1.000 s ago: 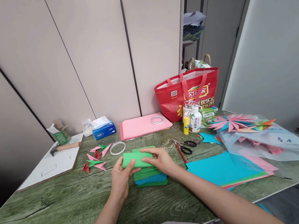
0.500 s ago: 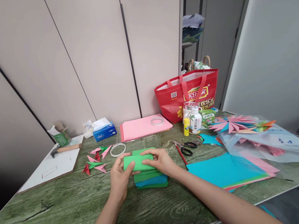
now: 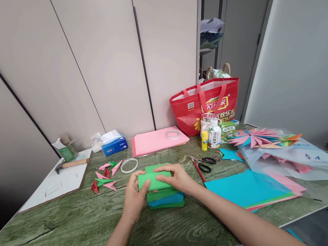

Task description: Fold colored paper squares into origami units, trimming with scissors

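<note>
A small green paper rectangle (image 3: 153, 182) is held flat between both hands, above a stack of green and blue papers (image 3: 166, 200). My left hand (image 3: 136, 192) pinches its left end, thumb on top and fingers behind. At the right end my right hand (image 3: 175, 177) has its thumb on the paper and its fingers along the far edge. Behind the held piece more green paper of the stack shows. Folded pink, red and green pieces (image 3: 107, 177) lie to the left, near a white tape roll (image 3: 129, 165).
Right of the hands are scissors (image 3: 203, 162), a red pencil (image 3: 198, 171), a glue stick (image 3: 204, 140) and blue sheets (image 3: 247, 189). Pink sheets (image 3: 154, 140), a tissue box (image 3: 114, 145) and a red bag (image 3: 188, 114) stand behind. A hammer (image 3: 72, 164) rests on a white board (image 3: 40, 191).
The green paper and my left hand have shifted slightly right. Both hands keep their grip on the paper.
</note>
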A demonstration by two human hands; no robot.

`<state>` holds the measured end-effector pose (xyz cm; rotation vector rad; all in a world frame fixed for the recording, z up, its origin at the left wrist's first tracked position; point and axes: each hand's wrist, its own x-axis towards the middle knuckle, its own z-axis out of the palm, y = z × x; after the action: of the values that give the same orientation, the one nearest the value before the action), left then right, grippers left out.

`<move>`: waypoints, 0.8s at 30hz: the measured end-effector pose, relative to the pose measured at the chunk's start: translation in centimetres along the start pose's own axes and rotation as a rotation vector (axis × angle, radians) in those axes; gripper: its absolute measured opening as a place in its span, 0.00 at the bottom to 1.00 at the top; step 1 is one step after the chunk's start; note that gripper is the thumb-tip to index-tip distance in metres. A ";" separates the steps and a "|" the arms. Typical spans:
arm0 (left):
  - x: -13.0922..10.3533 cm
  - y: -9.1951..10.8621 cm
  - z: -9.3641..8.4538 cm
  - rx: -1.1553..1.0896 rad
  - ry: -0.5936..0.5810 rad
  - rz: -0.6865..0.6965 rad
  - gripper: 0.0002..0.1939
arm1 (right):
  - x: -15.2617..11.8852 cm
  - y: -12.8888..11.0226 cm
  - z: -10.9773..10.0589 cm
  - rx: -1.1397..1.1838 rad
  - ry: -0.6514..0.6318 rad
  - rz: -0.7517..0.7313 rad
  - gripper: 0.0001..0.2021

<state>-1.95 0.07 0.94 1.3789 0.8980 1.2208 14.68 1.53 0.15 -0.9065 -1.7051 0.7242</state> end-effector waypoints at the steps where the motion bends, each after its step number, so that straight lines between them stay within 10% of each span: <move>1: 0.0 0.0 0.0 0.004 0.002 0.003 0.18 | 0.0 -0.1 0.0 0.003 -0.024 -0.005 0.14; 24: 0.0 0.2 0.4 0.020 0.057 0.007 0.21 | -0.1 0.4 0.3 -0.002 -0.011 0.016 0.16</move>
<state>-1.58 -0.06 1.11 1.3699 0.9475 1.2654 14.49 1.66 -0.28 -0.9200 -1.7100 0.7402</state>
